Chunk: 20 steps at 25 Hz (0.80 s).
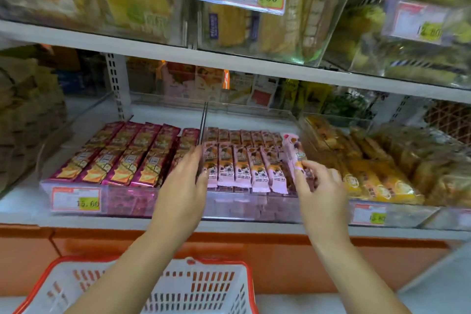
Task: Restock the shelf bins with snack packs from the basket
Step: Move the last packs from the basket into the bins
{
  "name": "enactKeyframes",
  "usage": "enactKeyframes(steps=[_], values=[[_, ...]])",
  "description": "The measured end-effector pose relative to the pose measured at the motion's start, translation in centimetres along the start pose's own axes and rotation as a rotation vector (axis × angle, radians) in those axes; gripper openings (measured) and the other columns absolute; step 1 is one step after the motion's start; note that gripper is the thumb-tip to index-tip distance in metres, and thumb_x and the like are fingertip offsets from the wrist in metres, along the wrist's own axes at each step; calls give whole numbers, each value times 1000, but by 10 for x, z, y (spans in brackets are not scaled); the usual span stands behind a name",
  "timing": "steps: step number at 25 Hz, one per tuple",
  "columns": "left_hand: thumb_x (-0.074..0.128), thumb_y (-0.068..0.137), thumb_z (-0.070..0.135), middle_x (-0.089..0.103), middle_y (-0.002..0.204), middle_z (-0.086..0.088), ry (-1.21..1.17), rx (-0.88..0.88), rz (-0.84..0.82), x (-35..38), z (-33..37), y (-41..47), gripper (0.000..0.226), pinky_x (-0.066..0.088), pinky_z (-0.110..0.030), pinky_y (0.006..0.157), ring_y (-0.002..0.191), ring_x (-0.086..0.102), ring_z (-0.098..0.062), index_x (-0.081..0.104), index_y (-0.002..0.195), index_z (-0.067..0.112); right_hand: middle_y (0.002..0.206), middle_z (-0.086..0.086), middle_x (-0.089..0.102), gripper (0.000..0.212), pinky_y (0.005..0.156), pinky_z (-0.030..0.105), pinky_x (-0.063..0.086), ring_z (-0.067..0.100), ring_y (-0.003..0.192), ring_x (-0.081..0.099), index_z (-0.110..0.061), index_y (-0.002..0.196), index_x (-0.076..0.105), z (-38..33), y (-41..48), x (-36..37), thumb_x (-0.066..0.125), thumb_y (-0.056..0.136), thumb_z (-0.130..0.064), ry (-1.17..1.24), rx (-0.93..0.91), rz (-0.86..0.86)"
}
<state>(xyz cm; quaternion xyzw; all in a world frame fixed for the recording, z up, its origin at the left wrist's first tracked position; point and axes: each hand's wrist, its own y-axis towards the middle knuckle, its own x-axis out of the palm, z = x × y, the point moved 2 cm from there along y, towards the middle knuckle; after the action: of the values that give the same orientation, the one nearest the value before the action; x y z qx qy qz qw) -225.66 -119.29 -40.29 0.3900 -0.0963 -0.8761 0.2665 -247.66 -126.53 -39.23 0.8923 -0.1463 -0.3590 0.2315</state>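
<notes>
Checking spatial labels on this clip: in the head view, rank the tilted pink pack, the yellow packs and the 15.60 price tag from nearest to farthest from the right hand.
1. Pink pack: pinched by fingers of the right hand.
2. Yellow packs: immediately to its right.
3. 15.60 price tag: far left, beyond the left hand.

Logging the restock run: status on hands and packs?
Left hand flat against left end of pink row. Right hand pinches a pink pack at the row's right end, not yet seated. Nothing blocking.
</notes>
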Motion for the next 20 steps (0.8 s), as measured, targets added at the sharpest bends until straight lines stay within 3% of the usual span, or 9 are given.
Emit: enactKeyframes(steps=[3,6,9,11,12,14,17,20], values=[[42,100,18,34,152,7,17,25,22,-1,-3,1,52,22,-22,111,140,31,-10,27,149,23,108,1,58,29,74,25,38,17,94,55,-19,118,65,4,-1,18,53,95,-31,-102,-15,-69],[42,100,17,34,151,10,-3,70,0,-7,-6,2,52,21,-19,109,138,30,-5,28,149,26,116,1,61,30,88,28,41,19,110,53,-18,121,64,6,-7,25,52,95,-30,-98,-48,-97],[48,97,17,42,141,19,-68,106,50,-24,-22,-31,49,34,-23,105,126,41,1,38,144,29,120,-2,54,30,99,12,28,14,118,45,-17,123,60,0,-28,12,48,96,-24,72,-133,35],[53,93,12,55,128,15,-84,65,136,-28,-54,-71,44,45,-26,92,110,55,-4,51,135,23,115,-7,51,30,100,8,27,6,112,44,-15,120,58,-12,-63,9,44,94,-23,207,-257,73],[55,91,10,59,121,11,-82,-35,129,-25,-79,-93,41,46,-26,87,105,58,-6,54,131,21,113,-10,51,31,100,9,28,4,110,44,-15,119,58,-16,-88,16,43,93,-23,236,-301,-6],[56,91,8,62,121,0,-56,-368,-20,-11,-139,-135,40,48,-29,85,104,60,-16,55,129,19,111,-16,51,30,98,11,32,3,107,46,-21,118,58,-11,-146,48,44,92,-24,234,-276,-323],[58,92,20,60,128,-12,134,-836,-463,17,-236,-200,47,39,-25,93,117,57,-24,46,136,8,113,-13,53,26,89,20,41,1,98,51,-40,109,50,15,-234,106,50,94,-18,134,57,-890],[60,89,33,59,127,-13,164,-1007,-734,39,-277,-238,57,42,-26,95,112,58,-27,41,134,4,120,-2,52,25,79,20,41,8,92,54,-32,118,51,42,-294,143,49,96,-21,-37,327,-1202]])
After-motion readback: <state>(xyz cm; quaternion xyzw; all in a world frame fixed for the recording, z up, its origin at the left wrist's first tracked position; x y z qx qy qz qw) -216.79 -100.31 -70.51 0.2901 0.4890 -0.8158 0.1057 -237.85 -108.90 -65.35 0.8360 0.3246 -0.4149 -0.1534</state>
